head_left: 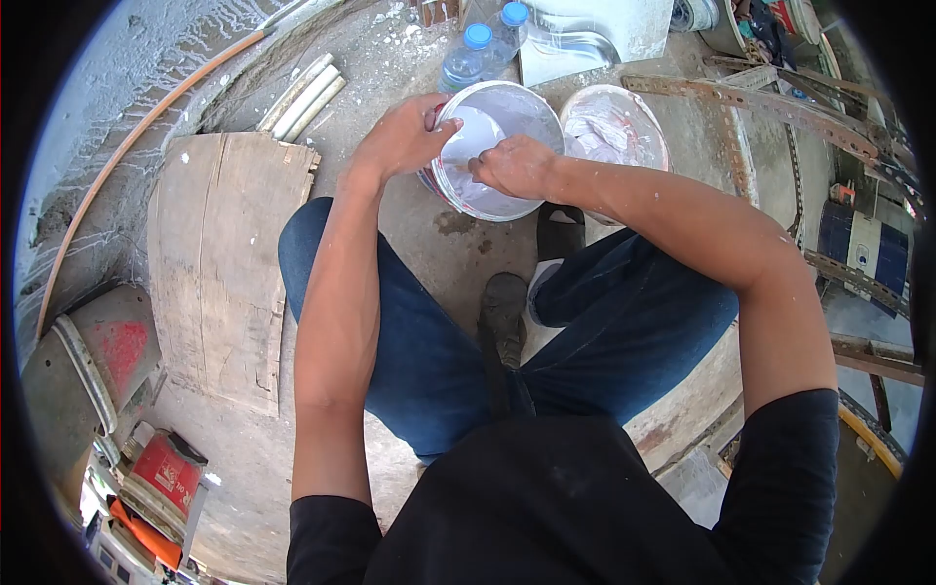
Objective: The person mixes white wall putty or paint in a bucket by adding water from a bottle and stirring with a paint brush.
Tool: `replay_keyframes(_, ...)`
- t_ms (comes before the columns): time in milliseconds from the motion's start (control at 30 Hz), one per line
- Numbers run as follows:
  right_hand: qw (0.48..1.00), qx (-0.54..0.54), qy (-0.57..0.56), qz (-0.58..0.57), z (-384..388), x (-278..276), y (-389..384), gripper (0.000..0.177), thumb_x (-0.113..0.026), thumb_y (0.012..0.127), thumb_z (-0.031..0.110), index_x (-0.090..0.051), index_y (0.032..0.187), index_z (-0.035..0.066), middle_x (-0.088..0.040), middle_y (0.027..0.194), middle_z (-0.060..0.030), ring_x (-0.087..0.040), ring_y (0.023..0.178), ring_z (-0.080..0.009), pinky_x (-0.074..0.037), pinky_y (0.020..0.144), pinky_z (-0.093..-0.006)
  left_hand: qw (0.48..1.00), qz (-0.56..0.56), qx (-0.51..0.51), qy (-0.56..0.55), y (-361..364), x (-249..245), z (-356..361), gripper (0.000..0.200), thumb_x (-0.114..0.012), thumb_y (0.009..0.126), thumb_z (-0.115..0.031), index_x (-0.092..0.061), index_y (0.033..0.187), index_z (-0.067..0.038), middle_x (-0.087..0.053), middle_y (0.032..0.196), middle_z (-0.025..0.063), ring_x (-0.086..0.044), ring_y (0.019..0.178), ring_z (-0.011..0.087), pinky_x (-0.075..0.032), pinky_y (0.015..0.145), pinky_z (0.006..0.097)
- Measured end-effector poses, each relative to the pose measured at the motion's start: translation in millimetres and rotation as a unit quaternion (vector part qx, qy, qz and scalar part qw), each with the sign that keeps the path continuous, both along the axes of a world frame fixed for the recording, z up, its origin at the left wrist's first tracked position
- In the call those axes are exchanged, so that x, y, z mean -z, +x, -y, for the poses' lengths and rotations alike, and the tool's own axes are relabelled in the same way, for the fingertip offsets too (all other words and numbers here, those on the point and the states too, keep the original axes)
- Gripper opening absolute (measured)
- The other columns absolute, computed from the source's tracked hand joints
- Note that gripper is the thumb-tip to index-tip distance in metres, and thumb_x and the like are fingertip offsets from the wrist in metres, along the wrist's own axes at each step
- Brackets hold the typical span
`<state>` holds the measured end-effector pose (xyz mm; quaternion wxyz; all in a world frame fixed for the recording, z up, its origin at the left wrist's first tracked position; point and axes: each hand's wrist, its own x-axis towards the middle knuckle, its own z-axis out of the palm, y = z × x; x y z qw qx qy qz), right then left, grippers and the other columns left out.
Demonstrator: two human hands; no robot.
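A white bucket (pixel 534 107) stands tilted in front of my knees, with whitish paste inside. My left hand (pixel 405 138) is closed on its left rim, the thumb over the edge and the fingers on the outer wall. Inside the bucket's opening my right hand (pixel 515 167) is curled into a fist; whatever it grips is hidden beneath the fingers. Just to the right sits a second bucket (pixel 663 146), holding a thick, lumpy white paste (pixel 603 129). My right forearm passes over the near side of that one.
Two clear bottles with blue caps (pixel 478 36) stand behind the bucket, beside a metal sheet (pixel 595 39). A worn wooden board (pixel 229 263) and several pale strips (pixel 302 97) lie at left. Rusty perforated metal angles (pixel 770 102) crowd the right side.
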<state>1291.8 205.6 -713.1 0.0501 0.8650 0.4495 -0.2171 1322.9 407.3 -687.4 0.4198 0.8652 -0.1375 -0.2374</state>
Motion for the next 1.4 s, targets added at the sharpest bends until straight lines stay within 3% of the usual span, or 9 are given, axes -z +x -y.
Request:
replay_keyframes(167, 0.996, -0.03, -0.07, -0.045, 4.5, -12.3, 5.9, 0.015, -0.054, 0.083, 0.014, -0.067, 0.089, 0.008, -0.069, 0.085, -0.0145, -0.069, 0.087, -0.0308, -0.055, 0.075, -0.0415, 1.0, -0.001, -0.016, -0.006, -1.9, 1.1, 2.0, 0.039, -0.062, 0.087, -0.028, -0.062, 0.12, -0.007, -0.067, 0.087, 0.016, -0.064, 0.08, 0.027, -0.049, 0.075, 0.0381)
replay_keyframes(333, 0.994, 0.033, -0.099, 0.041, 20.8, -12.9, 30.2, 0.015, -0.054, 0.084, 0.012, -0.067, 0.092, 0.007, -0.069, 0.086, -0.014, -0.069, 0.088, -0.0309, -0.055, 0.077, -0.0418, 1.0, 0.011, -0.024, 0.013, -2.7, 7.0, 2.6, 0.041, -0.063, 0.086, -0.028, -0.061, 0.124, -0.011, -0.065, 0.081, 0.013, -0.063, 0.076, 0.0244, -0.049, 0.072, 0.0366)
replay_keyframes(433, 0.993, 0.066, -0.042, 0.092, 19.3, -6.4, 35.3, 0.021, -0.05, 0.09, 0.018, -0.065, 0.095, 0.004, -0.068, 0.079, -0.0165, -0.069, 0.076, -0.0319, -0.055, 0.068, -0.0431, 1.0, 0.019, 0.014, 0.019, -0.2, 8.5, 1.8, 0.048, -0.064, 0.09, -0.032, -0.055, 0.128, -0.003, -0.054, 0.089, 0.0072, -0.065, 0.064, 0.017, -0.05, 0.06, 0.0311)
replay_keyframes(667, 0.999, -0.008, 0.045, -0.023, -5.2, 4.3, 3.3, 0.023, -0.049, 0.093, 0.022, -0.064, 0.097, 0.005, -0.068, 0.08, -0.0174, -0.068, 0.08, -0.0334, -0.054, 0.071, -0.0432, 0.999, 0.028, -0.016, 0.007, -3.7, 8.0, 1.7, 0.043, -0.064, 0.087, -0.03, -0.061, 0.124, -0.009, -0.062, 0.076, 0.0106, -0.06, 0.07, 0.021, -0.048, 0.068, 0.0354)
replay_keyframes(767, 0.997, -0.02, -0.026, -0.076, -5.3, -3.4, -1.1, 0.019, -0.051, 0.087, 0.017, -0.067, 0.087, 0.008, -0.069, 0.084, -0.0151, -0.068, 0.085, -0.034, -0.053, 0.079, -0.044, 0.999, 0.038, -0.02, -0.001, -6.0, 9.3, 1.3, 0.043, -0.064, 0.087, -0.031, -0.061, 0.124, -0.01, -0.062, 0.076, 0.0099, -0.059, 0.07, 0.0209, -0.048, 0.068, 0.0356)
replay_keyframes(1067, 0.99, 0.044, -0.13, 0.028, 9.5, -19.5, 36.3, 0.018, -0.051, 0.086, 0.013, -0.067, 0.094, 0.01, -0.069, 0.093, -0.013, -0.068, 0.091, -0.0308, -0.054, 0.078, -0.0422, 1.0, 0.003, 0.0, 0.005, -3.1, 4.3, -0.3, 0.044, -0.064, 0.088, -0.032, -0.059, 0.126, -0.009, -0.056, 0.078, 0.0066, -0.059, 0.068, 0.0184, -0.048, 0.065, 0.0329)
replay_keyframes(1133, 0.991, 0.065, -0.099, 0.057, 9.1, -19.0, 40.9, 0.018, -0.052, 0.086, 0.013, -0.067, 0.093, 0.009, -0.069, 0.09, -0.0129, -0.068, 0.089, -0.0304, -0.054, 0.076, -0.0417, 1.0, -0.006, 0.028, 0.008, -1.1, 5.6, -2.4, 0.05, -0.064, 0.09, -0.035, -0.056, 0.13, -0.006, -0.053, 0.09, 0.0069, -0.068, 0.068, 0.0189, -0.052, 0.064, 0.0311)
replay_keyframes(1233, 0.994, 0.044, -0.053, 0.084, 6.4, -11.8, 37.4, 0.016, -0.052, 0.084, 0.013, -0.064, 0.093, 0.006, -0.069, 0.082, -0.0145, -0.069, 0.078, -0.03, -0.055, 0.067, -0.0404, 0.999, -0.011, -0.003, -0.036, -4.9, 7.3, -2.7, 0.041, -0.063, 0.089, -0.031, -0.061, 0.125, -0.012, -0.049, 0.069, 0.0021, -0.049, 0.064, 0.0156, -0.043, 0.062, 0.0323)
replay_keyframes(1400, 0.998, -0.027, 0.016, 0.051, -8.7, -0.4, 7.4, 0.017, -0.053, 0.083, 0.012, -0.063, 0.093, 0.004, -0.068, 0.073, -0.0147, -0.07, 0.07, -0.0296, -0.055, 0.063, -0.0395, 0.999, -0.027, -0.001, -0.033, -3.1, 2.8, -3.7, 0.042, -0.063, 0.089, -0.032, -0.059, 0.127, -0.013, -0.05, 0.07, 0.0031, -0.049, 0.065, 0.0154, -0.043, 0.063, 0.032)
